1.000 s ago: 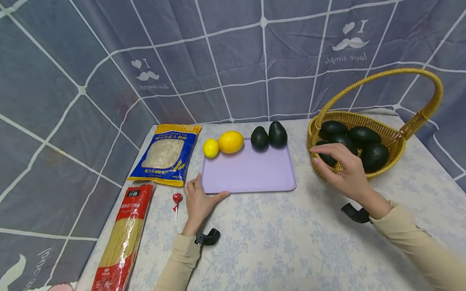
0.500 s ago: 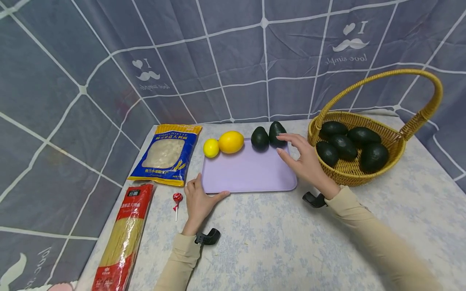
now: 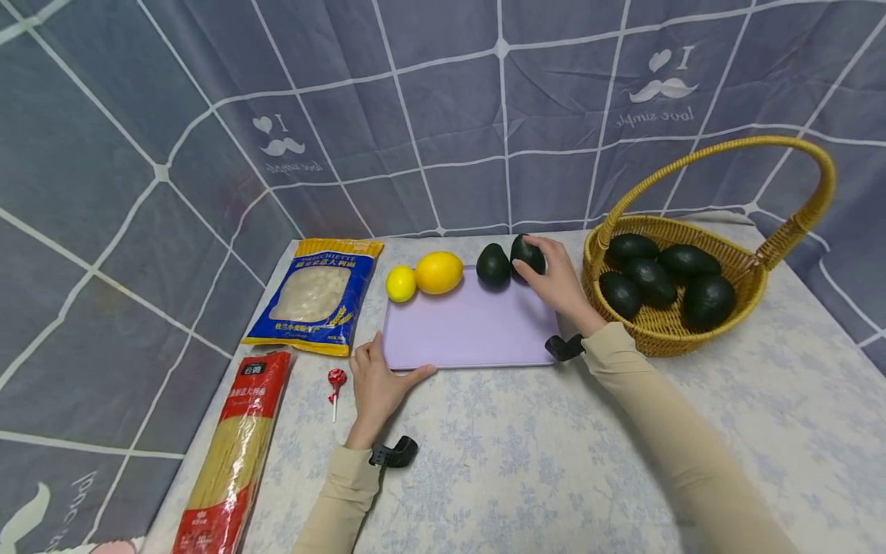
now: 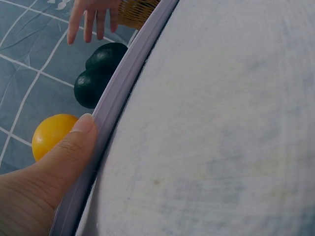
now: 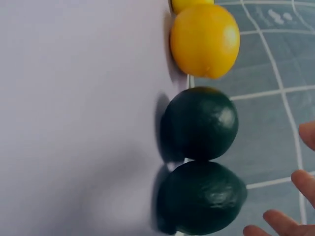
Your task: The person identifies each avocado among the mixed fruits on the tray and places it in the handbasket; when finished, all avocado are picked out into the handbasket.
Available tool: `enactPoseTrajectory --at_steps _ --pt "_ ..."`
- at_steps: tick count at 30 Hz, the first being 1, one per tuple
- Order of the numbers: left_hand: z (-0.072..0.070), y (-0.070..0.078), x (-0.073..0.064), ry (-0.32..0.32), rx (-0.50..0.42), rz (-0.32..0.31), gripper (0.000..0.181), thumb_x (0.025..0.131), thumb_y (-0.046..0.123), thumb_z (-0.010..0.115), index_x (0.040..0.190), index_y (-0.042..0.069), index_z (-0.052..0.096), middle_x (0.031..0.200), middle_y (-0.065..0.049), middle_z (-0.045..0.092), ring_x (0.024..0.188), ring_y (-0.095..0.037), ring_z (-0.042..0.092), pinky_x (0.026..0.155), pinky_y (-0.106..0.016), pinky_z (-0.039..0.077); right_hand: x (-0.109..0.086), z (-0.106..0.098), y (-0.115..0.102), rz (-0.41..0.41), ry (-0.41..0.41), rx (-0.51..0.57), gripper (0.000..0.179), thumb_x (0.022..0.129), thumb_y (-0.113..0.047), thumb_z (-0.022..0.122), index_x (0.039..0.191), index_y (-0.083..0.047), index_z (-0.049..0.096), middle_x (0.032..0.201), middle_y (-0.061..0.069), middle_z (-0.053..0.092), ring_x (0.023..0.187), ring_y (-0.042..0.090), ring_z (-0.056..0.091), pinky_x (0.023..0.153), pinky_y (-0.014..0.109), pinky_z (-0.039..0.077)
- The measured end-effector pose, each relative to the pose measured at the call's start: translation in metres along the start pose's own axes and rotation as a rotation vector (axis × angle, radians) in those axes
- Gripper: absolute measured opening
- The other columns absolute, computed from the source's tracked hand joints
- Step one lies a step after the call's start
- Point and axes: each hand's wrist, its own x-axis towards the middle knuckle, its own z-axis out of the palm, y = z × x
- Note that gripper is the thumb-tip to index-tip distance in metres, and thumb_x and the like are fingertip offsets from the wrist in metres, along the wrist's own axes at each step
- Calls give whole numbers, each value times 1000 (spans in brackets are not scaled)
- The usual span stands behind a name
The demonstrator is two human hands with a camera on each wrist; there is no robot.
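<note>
A lilac tray [image 3: 471,338] lies on the table with two avocados and two yellow fruits along its far edge. My left hand [image 3: 377,385] rests at the tray's near left corner; its straight thumb [image 4: 74,147] touches the near rim in the left wrist view. My right hand [image 3: 557,285] is spread around the right-hand avocado [image 3: 528,258]. In the right wrist view its fingers [image 5: 307,184] stand apart from that avocado [image 5: 204,199]. Beside it sits the other avocado [image 3: 493,267]. Left of them are a large yellow fruit [image 3: 439,272] and a smaller lemon-yellow one [image 3: 401,284].
A wicker basket [image 3: 664,342] with a tall handle stands right of the tray, holding several avocados. On the left lie a blue pasta bag [image 3: 311,296], a red spaghetti pack [image 3: 231,454] and a wrapped lollipop [image 3: 336,378]. A grey checked cloth [image 3: 457,115] hangs behind.
My right hand has moved left from over the basket, across the tray's right side, to the right-hand avocado. My left hand has stayed at the tray corner.
</note>
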Motion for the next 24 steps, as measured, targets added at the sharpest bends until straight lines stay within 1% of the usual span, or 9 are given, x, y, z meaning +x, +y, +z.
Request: enactPoseTrajectory --at_steps 3,7,10,18,24 --pt "0 0 0 2 1 7 115 54 52 88 139 -8 39 113 -27 42 105 -38 36 84 -46 34 8 4 6 55 -23 -7 54 93 -25 61 140 -5 44 142 21 36 133 35 27 105 49 22" --pt "0 -1 -1 3 1 18 115 54 52 88 139 -8 39 111 -26 43 104 -38 36 83 -46 34 14 9 13 141 -83 -22 57 94 -29 58 144 -9 40 145 22 30 133 38 24 104 52 22" --pt "0 -2 -1 2 1 24 115 54 52 88 139 -8 39 111 -26 43 104 -38 36 83 -46 34 17 13 17 185 -88 -42 58 94 -31 58 145 -12 39 145 23 30 131 40 26 101 54 24" --pt "1 -2 0 7 2 8 115 54 53 87 140 -7 39 112 -26 43 105 -38 37 84 -46 34 24 19 23 219 -42 -89 54 91 -27 62 140 -13 47 137 24 42 123 43 37 95 57 30" --pt "2 -3 1 6 12 5 116 54 54 87 139 -8 39 113 -26 43 107 -38 37 85 -46 35 24 18 28 242 -47 -156 60 85 -31 70 139 -18 48 132 23 47 120 44 39 90 58 32"
